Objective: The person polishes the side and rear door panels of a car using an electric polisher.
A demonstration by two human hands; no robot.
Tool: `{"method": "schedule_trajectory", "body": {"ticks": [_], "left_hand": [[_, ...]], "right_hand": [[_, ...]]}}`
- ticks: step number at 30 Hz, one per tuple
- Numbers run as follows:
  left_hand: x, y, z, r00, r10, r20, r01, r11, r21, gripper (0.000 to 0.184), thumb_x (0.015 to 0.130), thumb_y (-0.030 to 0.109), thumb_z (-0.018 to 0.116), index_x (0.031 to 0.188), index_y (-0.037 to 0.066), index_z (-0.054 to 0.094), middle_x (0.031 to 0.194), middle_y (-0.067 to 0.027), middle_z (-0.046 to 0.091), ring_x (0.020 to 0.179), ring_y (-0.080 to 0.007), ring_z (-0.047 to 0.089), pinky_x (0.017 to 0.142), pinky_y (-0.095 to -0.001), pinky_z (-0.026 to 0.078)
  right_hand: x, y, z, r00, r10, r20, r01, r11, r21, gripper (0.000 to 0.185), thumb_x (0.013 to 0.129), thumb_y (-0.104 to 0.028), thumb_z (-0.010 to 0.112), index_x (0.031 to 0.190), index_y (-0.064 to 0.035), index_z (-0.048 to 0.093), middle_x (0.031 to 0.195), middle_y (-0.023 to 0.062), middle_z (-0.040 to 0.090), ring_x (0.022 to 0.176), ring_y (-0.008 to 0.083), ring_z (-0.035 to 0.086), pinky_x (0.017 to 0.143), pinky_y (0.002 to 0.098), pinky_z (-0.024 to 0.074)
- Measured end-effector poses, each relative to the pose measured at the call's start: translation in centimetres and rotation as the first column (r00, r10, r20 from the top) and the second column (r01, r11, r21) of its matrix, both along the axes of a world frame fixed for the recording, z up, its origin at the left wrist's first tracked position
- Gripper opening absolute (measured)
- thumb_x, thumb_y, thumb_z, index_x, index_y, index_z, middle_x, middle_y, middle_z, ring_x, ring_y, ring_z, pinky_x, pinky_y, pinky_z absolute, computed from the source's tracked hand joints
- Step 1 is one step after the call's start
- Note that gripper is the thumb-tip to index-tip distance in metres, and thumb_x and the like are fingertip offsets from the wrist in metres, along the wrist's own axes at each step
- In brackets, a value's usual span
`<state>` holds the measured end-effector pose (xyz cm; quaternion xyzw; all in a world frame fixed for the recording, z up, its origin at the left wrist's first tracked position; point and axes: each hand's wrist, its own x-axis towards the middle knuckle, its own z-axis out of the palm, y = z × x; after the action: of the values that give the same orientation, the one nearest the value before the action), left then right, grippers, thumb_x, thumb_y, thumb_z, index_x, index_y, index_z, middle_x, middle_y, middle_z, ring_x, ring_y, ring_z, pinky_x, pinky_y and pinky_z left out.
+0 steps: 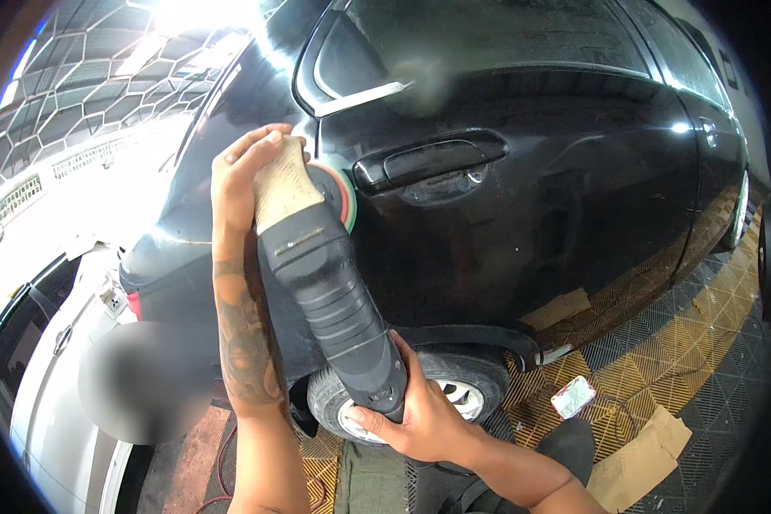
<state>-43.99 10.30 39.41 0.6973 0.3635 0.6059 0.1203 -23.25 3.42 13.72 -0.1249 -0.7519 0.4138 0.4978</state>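
My left hand [253, 163] is closed over the beige-covered head of a black car polisher [334, 300]. Lower down, my right hand [424, 415] wraps around the polisher's rear end, thumb on the near side. The round pad [347, 197], edged in red and green, faces the side of a black car [522, 223], just left of the door handle [433, 163]. Whether the pad touches the paint, I cannot tell. Below the polisher is the car's wheel [463, 385], partly covered by my right hand and the tool.
A white car [60, 394] stands at the left, behind a blurred round patch. On the yellow and black floor tiles [702, 343] lie a phone-like rectangle [573, 397], a brown sheet of cardboard [642, 463] and a red cord [223, 471]. Hexagonal lights hang overhead.
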Motion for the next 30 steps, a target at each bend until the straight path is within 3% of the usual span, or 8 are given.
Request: {"method": "schedule_trajectory", "body": {"ticks": [5,8,18,24,30], "left_hand": [[-0.3,-0.8,-3.0,0.995,-0.023,0.096,0.019,0.999,0.051,0.04,0.094,0.018,0.061,0.123,-0.009,0.063,0.107,-0.0226,0.072,0.094,-0.0268,0.073,0.075,-0.0327,0.061],[0.0,-1.1,-4.4,0.991,-0.056,0.125,0.048,0.997,0.068,0.038,0.092,0.018,0.063,0.12,-0.008,0.065,0.106,-0.023,0.072,0.093,-0.0272,0.073,0.075,-0.0326,0.061],[0.8,-0.9,-3.9,0.988,-0.078,0.137,0.065,0.993,0.098,0.035,0.091,0.016,0.065,0.115,-0.009,0.067,0.104,-0.0224,0.073,0.089,-0.0266,0.074,0.075,-0.0327,0.061],[0.3,-1.5,-7.0,0.99,-0.04,0.135,0.022,0.991,0.132,0.034,0.092,0.016,0.063,0.117,-0.008,0.067,0.107,-0.0229,0.072,0.093,-0.0284,0.074,0.077,-0.0336,0.061],[0.6,-1.4,-10.4,0.981,-0.067,0.18,0.028,0.977,0.211,0.031,0.091,0.011,0.064,0.114,-0.009,0.069,0.103,-0.0243,0.073,0.092,-0.03,0.073,0.079,-0.0351,0.061]], "right_hand": [[0.5,0.2,-2.2,0.995,0.005,0.102,-0.004,1.0,-0.012,0.109,0.095,-0.04,0.07,0.151,0.0203,-0.002,0.116,0.043,0.063,0.106,0.0519,0.068,0.098,0.0488,0.0536],[1.3,0.1,-2.6,0.987,0.023,0.156,-0.014,0.998,-0.057,0.11,0.095,-0.037,0.07,0.151,0.0187,-0.005,0.117,0.0424,0.063,0.105,0.0513,0.069,0.097,0.048,0.0542],[1.1,0.4,-2.6,0.995,-0.006,0.105,0.007,1.0,-0.013,0.107,0.094,-0.033,0.071,0.152,0.0166,-0.004,0.118,0.0398,0.064,0.106,0.049,0.07,0.096,0.0475,0.0547],[2.1,1.3,-4.9,0.982,-0.052,0.183,0.055,0.998,-0.012,0.11,0.088,-0.03,0.076,0.157,0.0076,0.0,0.117,0.0399,0.064,0.105,0.0516,0.069,0.097,0.0496,0.055],[3.4,1.7,-6.4,0.933,-0.054,0.355,0.122,0.977,-0.173,0.11,0.08,-0.022,0.076,0.161,-0.002,0.003,0.113,0.0389,0.066,0.102,0.0526,0.068,0.095,0.0515,0.0552]]}}
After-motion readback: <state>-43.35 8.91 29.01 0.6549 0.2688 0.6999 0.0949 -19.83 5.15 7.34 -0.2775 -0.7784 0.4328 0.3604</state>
